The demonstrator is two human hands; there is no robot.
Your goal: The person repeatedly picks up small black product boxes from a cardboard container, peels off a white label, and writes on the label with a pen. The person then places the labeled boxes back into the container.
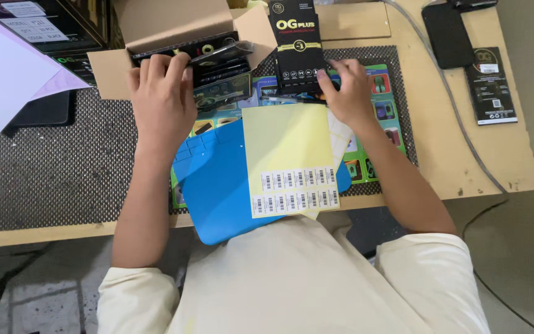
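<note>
Two hands work at once: the left hand (163, 93) grips the packs in the carton (156, 28), fingers curled on them; the right hand (346, 91) holds a black pack (296, 46) upright above the label sheet (288, 162). A label likely comes next.

We work at a wooden worktop (502, 154). A dark mesh mat (50, 167) covers it beneath both our grips and runs out past our left grip. On the mat, a colourful printed sheet (390, 124) lies under our right grip, with a blue mat (224, 192) just nearer us. An open cardboard box (156, 25) sits under our left grip. Out beyond our right grip lie a black phone (447, 34), a black packet (491, 86) and a grey cable (458, 124).
</note>
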